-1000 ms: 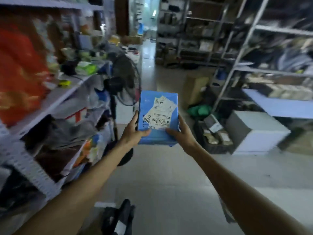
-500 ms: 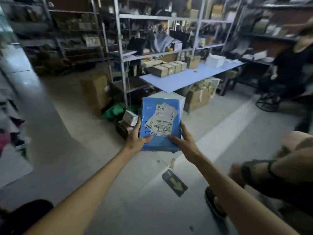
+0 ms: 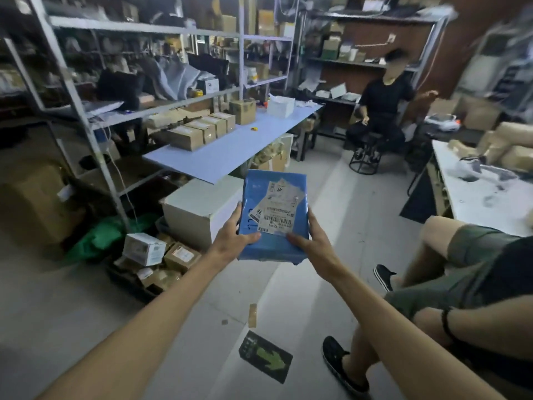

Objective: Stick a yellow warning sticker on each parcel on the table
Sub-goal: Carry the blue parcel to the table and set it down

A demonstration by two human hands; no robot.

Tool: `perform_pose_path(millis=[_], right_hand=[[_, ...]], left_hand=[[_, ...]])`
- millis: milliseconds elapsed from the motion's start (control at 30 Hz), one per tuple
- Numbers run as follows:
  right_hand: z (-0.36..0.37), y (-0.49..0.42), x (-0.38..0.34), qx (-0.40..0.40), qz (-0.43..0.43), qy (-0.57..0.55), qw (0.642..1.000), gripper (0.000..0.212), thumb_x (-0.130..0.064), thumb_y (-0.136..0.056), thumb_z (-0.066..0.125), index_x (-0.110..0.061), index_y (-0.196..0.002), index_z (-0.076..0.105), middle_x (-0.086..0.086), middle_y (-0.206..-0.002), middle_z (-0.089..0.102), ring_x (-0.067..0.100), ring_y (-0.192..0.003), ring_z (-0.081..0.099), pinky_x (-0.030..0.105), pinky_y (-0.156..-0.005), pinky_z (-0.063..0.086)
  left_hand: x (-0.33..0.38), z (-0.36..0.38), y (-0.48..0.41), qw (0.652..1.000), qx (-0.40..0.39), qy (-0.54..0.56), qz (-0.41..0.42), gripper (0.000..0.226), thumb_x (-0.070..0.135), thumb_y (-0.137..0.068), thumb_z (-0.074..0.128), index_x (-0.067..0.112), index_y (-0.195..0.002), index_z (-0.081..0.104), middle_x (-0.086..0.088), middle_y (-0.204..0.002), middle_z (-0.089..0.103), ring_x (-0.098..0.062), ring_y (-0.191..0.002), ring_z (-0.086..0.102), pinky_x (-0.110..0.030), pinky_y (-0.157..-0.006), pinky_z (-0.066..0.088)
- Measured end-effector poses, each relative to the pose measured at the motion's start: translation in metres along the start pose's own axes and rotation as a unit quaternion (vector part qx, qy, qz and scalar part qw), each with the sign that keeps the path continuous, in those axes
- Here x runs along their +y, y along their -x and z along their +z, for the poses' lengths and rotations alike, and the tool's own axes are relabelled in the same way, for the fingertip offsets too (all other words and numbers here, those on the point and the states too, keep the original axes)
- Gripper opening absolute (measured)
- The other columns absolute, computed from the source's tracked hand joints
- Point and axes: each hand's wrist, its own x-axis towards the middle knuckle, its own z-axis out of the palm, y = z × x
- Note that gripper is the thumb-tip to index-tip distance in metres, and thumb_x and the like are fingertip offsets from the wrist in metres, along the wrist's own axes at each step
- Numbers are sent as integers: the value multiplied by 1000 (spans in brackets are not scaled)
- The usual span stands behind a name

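I hold a blue wrapped parcel (image 3: 274,243) with white barcode labels out in front of me at chest height. My left hand (image 3: 232,238) grips its left edge and my right hand (image 3: 310,243) grips its right edge. Ahead stands a light blue table (image 3: 230,151) bearing a row of brown cardboard parcels (image 3: 199,129), one more brown box (image 3: 242,111) and a white box (image 3: 281,106). A small yellow object (image 3: 253,128) lies on the table top near the boxes; I cannot tell if it is the stickers.
Metal shelving (image 3: 72,90) full of goods runs behind the table. A white crate (image 3: 199,212) and small boxes (image 3: 161,255) sit on the floor under it. A person in black (image 3: 380,111) sits on a stool ahead; another seated person's legs (image 3: 432,272) are at my right.
The view has swung right from an aisle with a fan to the blue table and seated people. The parcel stays held in both hands.
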Motion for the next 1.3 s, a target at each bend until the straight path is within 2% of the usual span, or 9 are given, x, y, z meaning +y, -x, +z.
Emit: perform_pose_path(millis=[200,333,433,600,733,933,1033,1167,1300], right_hand=[[-16,-92,3,60,21,16,998,72,-6,-90,63,-41,-141,26,-4,-127,57,19,-110,62,23,-64,58],[-38,-167,16,86,33,22,996,67,-9,-91,63,-46,-134,26,-5,-124,58,20,-106,64,30,-62,58],[-62,-235,28,89,34,21,995,68,-9,-91,63,-41,-139,27,-2,-126,58,23,-107,64,24,-58,55],[-111,-343,39,80,41,18,996,74,-9,-90,65,-30,-149,24,0,-129,57,21,-110,63,22,-61,57],[-149,-429,32,57,36,19,998,66,-8,-89,67,-33,-139,32,-1,-124,59,19,-107,63,17,-55,54],[-184,-564,46,23,57,37,997,66,-9,-89,67,-34,-139,33,-2,-125,59,21,-108,65,19,-57,55],[-197,-643,63,2,65,55,996,61,-8,-90,66,-37,-135,37,-4,-125,61,20,-107,66,25,-60,57],[-206,-758,82,-18,76,64,995,64,-10,-90,66,-36,-140,35,-4,-124,63,21,-104,68,47,-74,60],[-213,-867,84,-42,86,66,993,71,-10,-90,66,-33,-147,29,-1,-131,58,19,-110,64,44,-85,59]], left_hand=[[-7,-3,-114,998,-54,7,6,79,12,-85,68,34,-147,24,2,-123,59,-11,-106,59,-25,-81,53],[-16,6,-201,998,-63,12,7,77,9,-85,67,30,-147,27,2,-121,60,-11,-104,60,-22,-76,54],[-23,17,-270,998,-65,15,9,74,6,-84,67,29,-145,30,6,-114,60,-3,-97,60,-16,-71,53],[-24,35,-384,998,-64,12,-3,79,9,-81,72,29,-145,31,1,-120,62,-15,-108,62,-34,-91,55],[-18,46,-472,998,-53,19,-11,84,10,-79,75,31,-147,29,-1,-123,60,-15,-109,60,-29,-87,56],[-36,51,-599,998,-19,42,-44,84,9,-77,77,27,-146,32,-1,-123,61,-18,-111,60,-37,-94,54],[-54,49,-668,997,8,61,-56,87,9,-75,78,28,-146,32,1,-123,61,-16,-111,60,-37,-94,53],[-74,36,-768,995,36,70,-64,84,7,-75,78,30,-143,36,9,-111,61,-13,-108,60,-35,-91,54],[-87,18,-869,993,67,55,-85,91,14,-70,83,30,-144,33,4,-120,62,-15,-112,60,-44,-96,52]])
